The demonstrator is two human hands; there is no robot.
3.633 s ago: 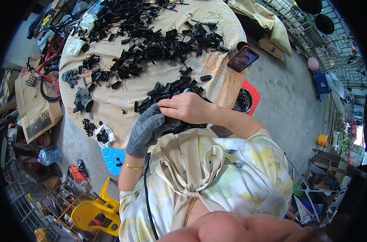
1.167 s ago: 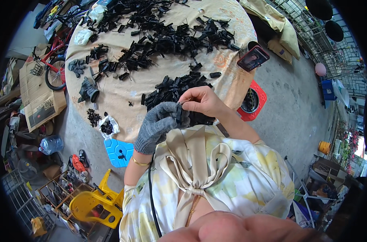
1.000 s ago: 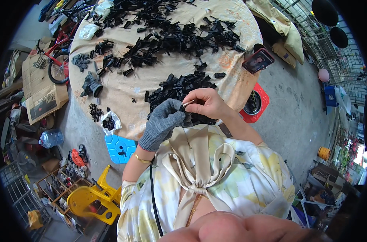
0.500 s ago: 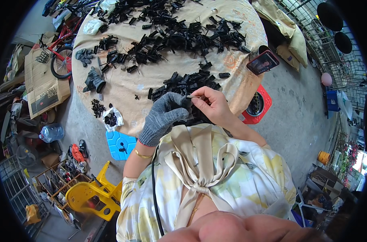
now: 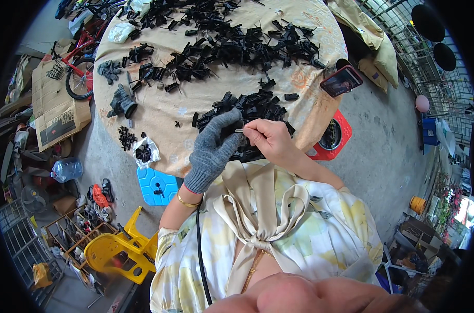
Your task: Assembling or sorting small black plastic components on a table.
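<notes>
My left hand [image 5: 212, 151], in a grey knit glove, is curled over the table's near side. Its fingers bend toward the thumb around a dark gap; whatever they hold blends into the black parts behind. Close beside it, my bare right hand [image 5: 271, 140] pinches a thin, short metal strip [image 5: 239, 130] between thumb and fingers, its tip pointing at the gloved hand. Just beyond and partly under both hands lies a heap of small black plastic parts [image 5: 265, 107].
A larger spread of black parts [image 5: 221, 47] covers the table's [image 5: 159, 109] far side. Grey gloves [image 5: 123, 101] and a white bag of small black pieces [image 5: 144, 151] lie left. A phone [image 5: 341, 81] stands at the right edge. Blue [image 5: 156, 188] and red [image 5: 344, 138] stools flank the table.
My gloved fingers have opened a little wider and shifted slightly. My right hand has moved slightly left and down, still pinching the metal strip.
</notes>
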